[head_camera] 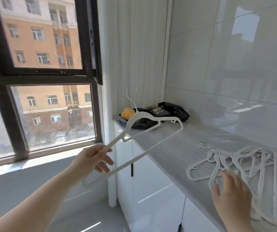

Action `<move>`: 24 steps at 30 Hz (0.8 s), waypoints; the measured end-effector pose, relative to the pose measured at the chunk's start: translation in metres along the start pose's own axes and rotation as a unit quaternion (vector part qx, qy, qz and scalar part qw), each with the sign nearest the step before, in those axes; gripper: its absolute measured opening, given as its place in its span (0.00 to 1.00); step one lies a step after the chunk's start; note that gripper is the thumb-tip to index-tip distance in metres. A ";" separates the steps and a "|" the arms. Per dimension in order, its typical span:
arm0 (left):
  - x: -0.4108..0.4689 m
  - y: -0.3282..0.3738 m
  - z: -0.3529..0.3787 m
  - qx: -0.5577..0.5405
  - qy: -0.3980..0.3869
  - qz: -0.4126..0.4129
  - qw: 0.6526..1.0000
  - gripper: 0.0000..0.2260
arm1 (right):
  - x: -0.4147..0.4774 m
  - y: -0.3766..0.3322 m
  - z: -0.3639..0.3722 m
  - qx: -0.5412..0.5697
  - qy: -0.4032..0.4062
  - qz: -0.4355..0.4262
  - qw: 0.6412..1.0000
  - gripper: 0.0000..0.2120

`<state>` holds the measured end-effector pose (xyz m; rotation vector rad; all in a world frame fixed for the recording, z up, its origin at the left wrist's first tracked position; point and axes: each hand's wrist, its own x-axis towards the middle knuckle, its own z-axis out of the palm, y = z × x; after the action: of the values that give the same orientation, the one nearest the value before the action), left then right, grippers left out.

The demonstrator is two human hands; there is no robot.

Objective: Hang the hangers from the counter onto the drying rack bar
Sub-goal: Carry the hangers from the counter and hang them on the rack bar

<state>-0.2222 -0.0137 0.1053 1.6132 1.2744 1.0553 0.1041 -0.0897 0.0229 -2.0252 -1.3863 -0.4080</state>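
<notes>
My left hand [95, 159] grips one shoulder arm of a white hanger [152, 131], holding it tilted in the air beside the counter's left edge, its metal hook pointing up toward the wall corner. A pile of several white hangers [244, 166] lies flat on the grey counter [167, 144] at the right. My right hand [231, 196] rests on the near side of that pile with fingers spread over a hanger arm. No drying rack bar is in view.
A heap of dark clothes with an orange item [151, 114] sits at the counter's far end by the wall corner. A dark-framed window [51, 77] fills the left. White cabinet doors [151, 190] run below the counter. Glossy tiles cover the right wall.
</notes>
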 end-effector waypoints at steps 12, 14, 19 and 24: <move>-0.153 0.010 -0.135 0.086 0.068 0.012 0.994 0.11 | 0.029 -0.200 -0.054 0.138 0.025 -0.350 0.926 0.20; -0.183 0.013 -0.160 0.093 0.083 0.010 0.992 0.11 | 0.018 -0.230 -0.064 0.133 0.038 -0.404 0.904 0.22; -0.277 0.026 -0.223 0.106 0.144 -0.005 0.984 0.12 | -0.038 -0.320 -0.104 0.192 0.048 -0.462 0.864 0.13; -0.383 0.041 -0.291 0.246 0.254 -0.056 0.934 0.07 | -0.122 -0.412 -0.126 0.234 -0.014 -0.517 0.823 0.08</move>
<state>-0.5371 -0.3695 0.1899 1.6444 2.0873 1.1893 -0.3075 -0.1622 0.1827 -0.7456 -2.2557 -0.4126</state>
